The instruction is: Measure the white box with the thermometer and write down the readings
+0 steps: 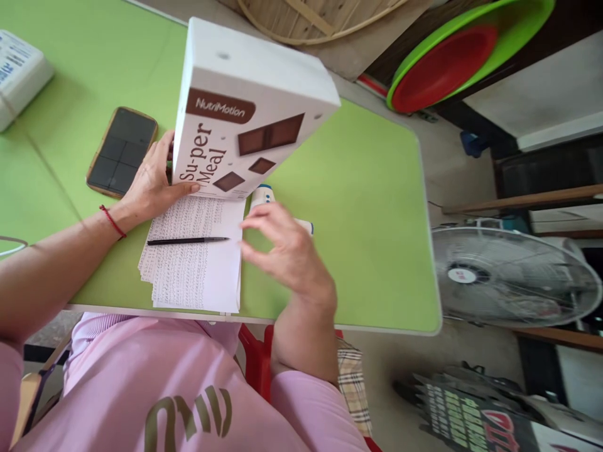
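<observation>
The box (245, 107) stood tilted at upper centre of the frame, its lower edge resting on the sheets (195, 257) and its long axis leaning up and toward the right. The left hand (151, 182) clasped the box's lower left edge, fingers curled round the back of it, thumb side toward the phone (121, 150). The right hand (287, 251) hovered at mid-frame, just below and right of the box, fingers loosely spread and holding nothing; it was blurred, so whether a fingertip touched the white tube (264, 196) behind it could not be told. So the box lay up and left of the right fingers, while the left hand already had it.

The box was smooth white cardboard, rectangular, printed with a brown label and chocolate squares. The sheets were thin paper, densely covered in small print, stacked slightly askew near the tabletop (367, 220) edge. A slim black pen (187, 240) lay across them, its long axis running left to right, point toward the right hand. The tabletop was matte green with a pale rim. The phone, dark glass in a tan case, lay flat at left.
</observation>
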{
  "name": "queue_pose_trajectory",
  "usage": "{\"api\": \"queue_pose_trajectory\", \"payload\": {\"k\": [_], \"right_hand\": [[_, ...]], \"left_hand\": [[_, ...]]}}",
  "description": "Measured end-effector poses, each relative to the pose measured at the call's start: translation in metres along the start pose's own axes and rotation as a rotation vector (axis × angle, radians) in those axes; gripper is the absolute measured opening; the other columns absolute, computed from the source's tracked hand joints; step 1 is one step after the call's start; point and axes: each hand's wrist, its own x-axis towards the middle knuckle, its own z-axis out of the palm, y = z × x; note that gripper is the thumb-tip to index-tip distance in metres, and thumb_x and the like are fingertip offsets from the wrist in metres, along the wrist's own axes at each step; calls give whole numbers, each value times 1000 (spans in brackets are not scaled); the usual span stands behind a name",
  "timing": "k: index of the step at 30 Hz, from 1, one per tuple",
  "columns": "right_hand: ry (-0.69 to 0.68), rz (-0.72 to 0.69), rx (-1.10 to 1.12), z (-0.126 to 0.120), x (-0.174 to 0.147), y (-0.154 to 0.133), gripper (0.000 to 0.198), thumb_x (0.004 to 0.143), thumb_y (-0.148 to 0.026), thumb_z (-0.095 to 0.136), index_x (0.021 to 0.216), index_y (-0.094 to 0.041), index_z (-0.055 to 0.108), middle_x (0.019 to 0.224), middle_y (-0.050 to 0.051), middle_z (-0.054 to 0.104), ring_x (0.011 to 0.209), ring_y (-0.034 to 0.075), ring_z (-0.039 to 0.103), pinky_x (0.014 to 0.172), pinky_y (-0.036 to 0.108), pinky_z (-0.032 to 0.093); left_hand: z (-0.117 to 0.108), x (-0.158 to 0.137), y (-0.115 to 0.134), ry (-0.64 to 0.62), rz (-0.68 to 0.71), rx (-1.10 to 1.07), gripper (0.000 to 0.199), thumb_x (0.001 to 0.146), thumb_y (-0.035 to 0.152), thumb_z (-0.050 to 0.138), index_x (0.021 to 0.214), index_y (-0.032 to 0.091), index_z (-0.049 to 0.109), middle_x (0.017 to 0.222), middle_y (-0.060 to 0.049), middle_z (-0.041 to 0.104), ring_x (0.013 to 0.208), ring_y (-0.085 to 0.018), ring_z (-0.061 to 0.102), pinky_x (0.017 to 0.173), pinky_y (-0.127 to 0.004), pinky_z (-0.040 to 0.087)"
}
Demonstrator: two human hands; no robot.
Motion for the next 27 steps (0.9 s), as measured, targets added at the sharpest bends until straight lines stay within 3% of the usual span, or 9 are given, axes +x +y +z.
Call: {"api": "queue_pose_trajectory", "payload": {"k": [2, 4, 7, 12, 18, 22, 25, 27], "right_hand": [[-88, -164, 32, 14, 2, -20, 48, 90, -44, 73, 132, -21, 64, 135, 16, 66, 131, 35, 59, 113, 58, 52], [-169, -207, 31, 32, 5, -31, 69, 86, -51, 76, 143, -17, 56, 148, 20, 59, 142, 38, 51, 120, 61, 45], [-235, -183, 54, 52, 10, -32, 66, 92, -51, 68, 146, -17, 54, 157, 20, 53, 150, 37, 44, 125, 62, 40], [-178, -144, 72, 59, 19, -12, 47, 102, -40, 55, 144, -20, 58, 158, 16, 53, 151, 34, 44, 124, 63, 39], [-84, -164, 108, 56, 25, -4, 30, 103, -25, 51, 123, -23, 73, 141, 13, 65, 137, 31, 57, 113, 59, 50], [-32, -93, -13, 51, 22, -11, 24, 100, -17, 56, 107, -25, 78, 104, 10, 69, 103, 27, 63, 92, 49, 54], [12, -93, 50, 41, 19, -8, 18, 101, -26, 57, 101, -25, 75, 88, 6, 65, 89, 23, 61, 81, 43, 52], [120, -53, 203, 36, 18, -5, 19, 101, -38, 57, 99, -26, 71, 85, 4, 65, 80, 21, 61, 75, 41, 53]], "left_hand": [[0, -2, 5, 25, -15, -8, 84, 83, 81, 65, 145, 29, 43, 144, -13, 57, 143, -43, 46, 115, -66, 45], [0, -3, 10, 45, -23, -12, 84, 84, 81, 64, 146, 29, 41, 143, -14, 56, 142, -43, 47, 113, -65, 47], [-1, -5, 14, 66, -29, -22, 85, 84, 81, 64, 147, 31, 38, 145, -13, 55, 139, -41, 50, 111, -63, 50], [-1, -6, 13, 85, -22, -32, 84, 85, 81, 63, 147, 30, 38, 147, -13, 53, 139, -41, 51, 115, -64, 46], [1, -2, 4, 27, -3, 18, 83, 86, 78, 63, 147, 28, 38, 146, -15, 54, 142, -42, 47, 117, -63, 43], [5, 1, -3, -6, 39, 39, 79, 88, 76, 61, 147, 28, 40, 150, -14, 51, 142, -41, 48, 120, -62, 42], [7, 0, -9, -4, 55, 46, 77, 88, 78, 58, 144, 27, 44, 151, -14, 50, 148, -42, 41, 123, -65, 36], [8, -2, -13, -1, 49, 40, 82, 86, 81, 59, 145, 26, 44, 152, -15, 49, 150, -44, 38, 125, -68, 33]]}}
